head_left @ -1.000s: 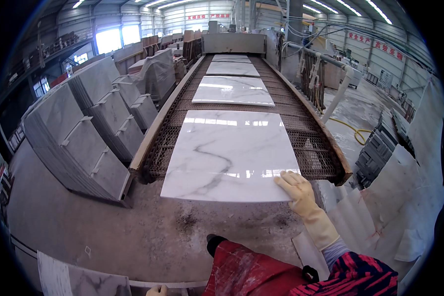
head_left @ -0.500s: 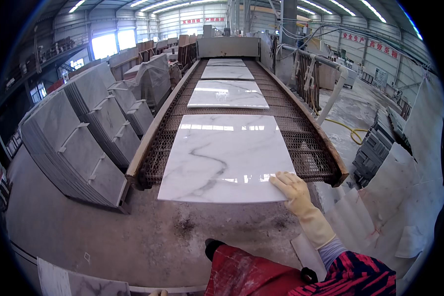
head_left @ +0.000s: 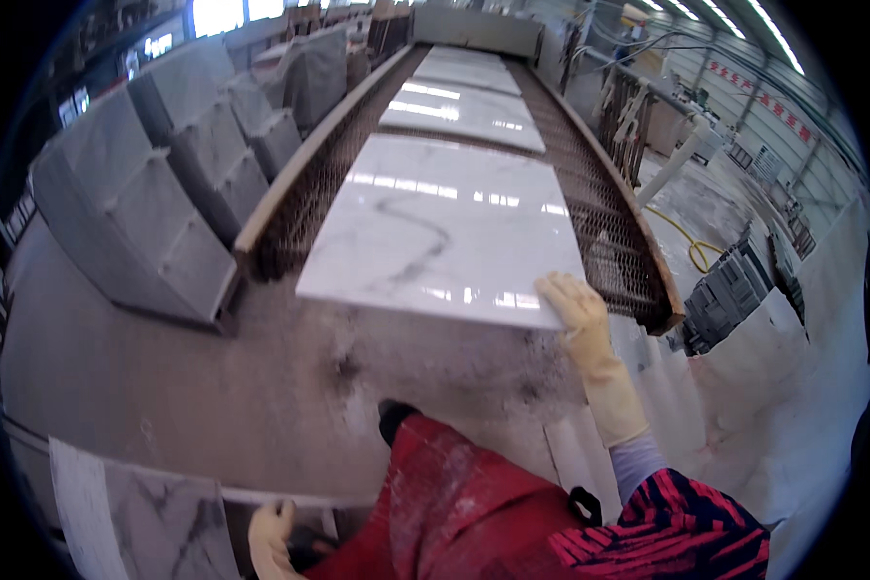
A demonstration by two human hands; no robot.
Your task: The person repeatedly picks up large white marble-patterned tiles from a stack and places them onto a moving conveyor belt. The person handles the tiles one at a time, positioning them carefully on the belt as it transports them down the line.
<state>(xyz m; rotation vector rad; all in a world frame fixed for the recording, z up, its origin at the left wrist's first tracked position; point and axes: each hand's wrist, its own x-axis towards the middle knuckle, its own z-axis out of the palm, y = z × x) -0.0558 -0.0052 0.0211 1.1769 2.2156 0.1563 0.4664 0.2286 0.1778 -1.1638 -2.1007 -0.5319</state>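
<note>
A polished white marble slab [head_left: 445, 227] with grey veins lies at the near end of a mesh conveyor [head_left: 295, 208], its front edge jutting past the belt. My right hand [head_left: 578, 311], in a cream rubber glove, grips its near right corner, fingers on the top face; the thumb is hidden. Low at the bottom edge, my left hand [head_left: 273, 536] wears a matching glove. Its fingers are curled together beside a dark object, and what they hold, if anything, I cannot make out. Next to it, at lower left, is another grey-veined marble piece [head_left: 169, 517].
More white slabs [head_left: 469, 114] lie farther up the conveyor. Stacks of grey-white slabs [head_left: 130, 208] lean on the left. At right are dark stone pieces [head_left: 730, 295], a yellow hose [head_left: 691, 237] and a pale pipe [head_left: 675, 159]. My red apron [head_left: 464, 483] shows below.
The view has tipped downward, so the conveyor sits higher in the picture. More of my left hand shows at the bottom. My right hand stays on the slab's corner.
</note>
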